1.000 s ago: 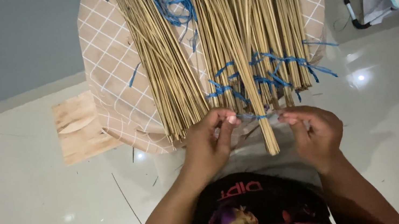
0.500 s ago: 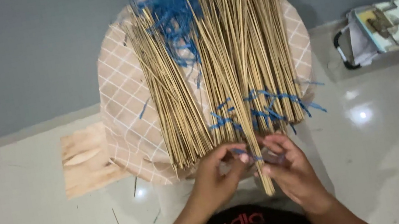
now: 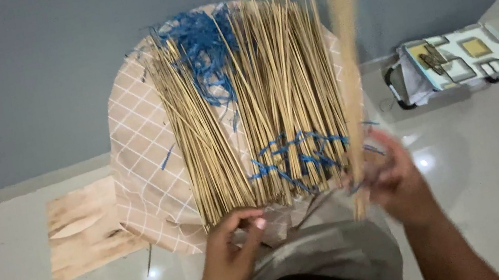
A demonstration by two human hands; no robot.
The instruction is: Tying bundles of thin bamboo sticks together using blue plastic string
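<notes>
A round worktop (image 3: 140, 180) under a checked beige cloth carries a heap of thin sticks (image 3: 257, 104) tangled with blue string (image 3: 199, 46). The right hand (image 3: 393, 179) grips a blurred, upright stick bundle (image 3: 351, 74) at 4 o'clock. The left hand (image 3: 233, 242), fingers loosely curled and holding nothing, sits at the heap's 6 o'clock edge. A patterned box (image 3: 461, 58) lies on the floor at 3 o'clock.

Round table (image 3: 140, 180) in checked cloth bears bamboo sticks (image 3: 257, 104); blue strings (image 3: 199, 46) lie among them.
</notes>
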